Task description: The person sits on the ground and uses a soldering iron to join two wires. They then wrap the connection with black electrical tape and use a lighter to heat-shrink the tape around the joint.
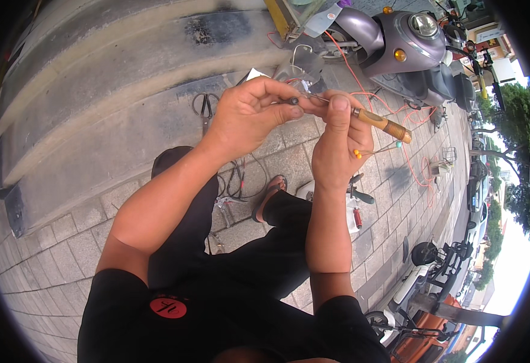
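In front of my chest both hands are raised close together. My left hand [247,115] pinches a small dark cylindrical piece [293,101] between thumb and fingers. The fingers of my right hand [340,136] close round a wooden-handled tool [383,125] with a thin metal shaft. Its handle points right and its shaft runs left toward the dark piece. The fingers hide part of the shaft, and I cannot tell whether its tip touches the piece. Thin strands with yellow ends [357,154] and a teal end [399,144] stick out beside my right palm.
Scissors [205,110] lie by the stone steps [95,121] on the left. Pliers [233,199] and dark cables are on the paving between my legs. A clear plastic container [304,65] stands ahead. Beyond it are a purple scooter [401,42] and an orange cord [353,66].
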Motion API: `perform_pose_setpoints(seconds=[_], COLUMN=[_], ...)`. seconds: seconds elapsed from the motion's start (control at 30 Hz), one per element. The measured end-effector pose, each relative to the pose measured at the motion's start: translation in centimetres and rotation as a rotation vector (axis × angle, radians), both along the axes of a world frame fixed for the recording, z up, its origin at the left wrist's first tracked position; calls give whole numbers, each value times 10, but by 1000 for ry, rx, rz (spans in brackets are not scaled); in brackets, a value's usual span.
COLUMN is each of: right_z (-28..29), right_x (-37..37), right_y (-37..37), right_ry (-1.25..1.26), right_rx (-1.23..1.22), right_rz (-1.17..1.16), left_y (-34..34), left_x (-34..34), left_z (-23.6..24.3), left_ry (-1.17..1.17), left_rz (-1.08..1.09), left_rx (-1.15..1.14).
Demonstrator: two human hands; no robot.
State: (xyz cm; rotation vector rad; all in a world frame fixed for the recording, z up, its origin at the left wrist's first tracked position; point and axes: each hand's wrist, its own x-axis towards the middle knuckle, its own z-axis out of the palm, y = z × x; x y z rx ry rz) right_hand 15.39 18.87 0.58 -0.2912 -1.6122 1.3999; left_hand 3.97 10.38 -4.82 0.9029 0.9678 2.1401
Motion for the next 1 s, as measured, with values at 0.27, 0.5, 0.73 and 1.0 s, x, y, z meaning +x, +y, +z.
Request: perform_pose_setpoints(seconds=[0.27,0.5,0.73,1.0], right_z=[-1,-2,-3,-7], right_x=[-1,-1,1,7], right_y=[0,1,-4,-1], right_ry=[-5,-5,-2,-55], right_rx=[6,4,145,459], right_rz=[0,-1,-35,-88], left_y=[0,1,1,-1], left_x=[0,0,-1,-2], left_z=[-1,-2,-1,1], left_ry=[-12,4,-21,-62], left_rz=[12,21,-2,-58], left_rx=[-20,-23,-5,67])
